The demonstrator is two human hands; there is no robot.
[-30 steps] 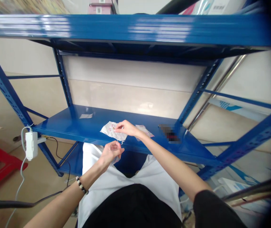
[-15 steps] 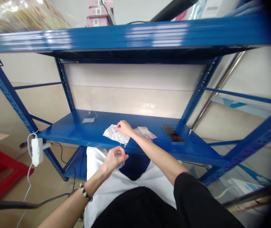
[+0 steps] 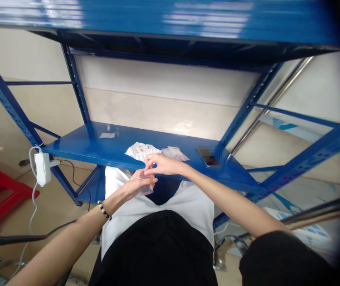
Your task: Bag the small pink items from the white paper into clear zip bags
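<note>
My left hand [image 3: 134,183] is closed around a small clear plastic bag [image 3: 147,190], its mouth held open in front of the shelf edge. My right hand [image 3: 163,163] is at the mouth of this bag, thumb and fingertips pinched together; whatever lies between them is too small to make out. Just beyond the hands, a crumpled white sheet [image 3: 137,149] with several tiny coloured pieces on it lies on the blue shelf [image 3: 110,153]. Beside it, partly behind my right hand, are small clear bags with pinkish markings [image 3: 177,153].
A dark, phone-like object [image 3: 210,159], partly blurred out, lies on the right of the shelf. At the left lies a small white packet [image 3: 107,135]. A white power adapter [image 3: 42,169] hangs at the left post, and a red stool [image 3: 0,198] stands beyond.
My right hand has moved from the white sheet back to the mouth of the bag in my left hand. The view has tilted downward.
</note>
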